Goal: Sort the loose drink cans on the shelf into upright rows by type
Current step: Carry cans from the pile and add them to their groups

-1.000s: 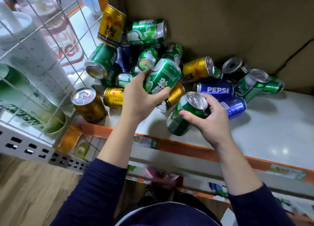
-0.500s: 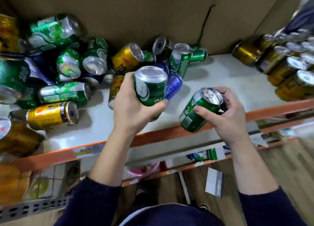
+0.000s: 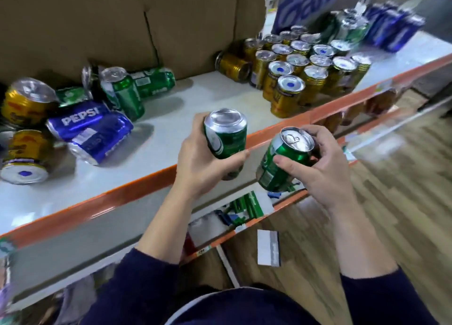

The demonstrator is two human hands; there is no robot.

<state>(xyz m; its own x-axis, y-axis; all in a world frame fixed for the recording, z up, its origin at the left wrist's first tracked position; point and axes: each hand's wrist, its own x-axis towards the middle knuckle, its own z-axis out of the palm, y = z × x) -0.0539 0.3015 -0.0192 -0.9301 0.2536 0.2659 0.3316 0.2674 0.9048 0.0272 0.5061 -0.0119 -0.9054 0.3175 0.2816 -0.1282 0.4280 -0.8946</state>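
Holding two green cans (image 3: 228, 138) — one each

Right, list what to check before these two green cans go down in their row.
1. Left hand grips the left-hand can: ok, fingers wrapped round it.
2. Right hand grips the right-hand can: ok.
3. Both cans upright: not ok, the right-hand can leans.
4. Tab end up on the left-hand can: cannot tell, its upper end is blurred.
5. Room beside the standing green cans behind the gold rows: cannot tell, blurred.
6. Bare shelf to pass over: ok.
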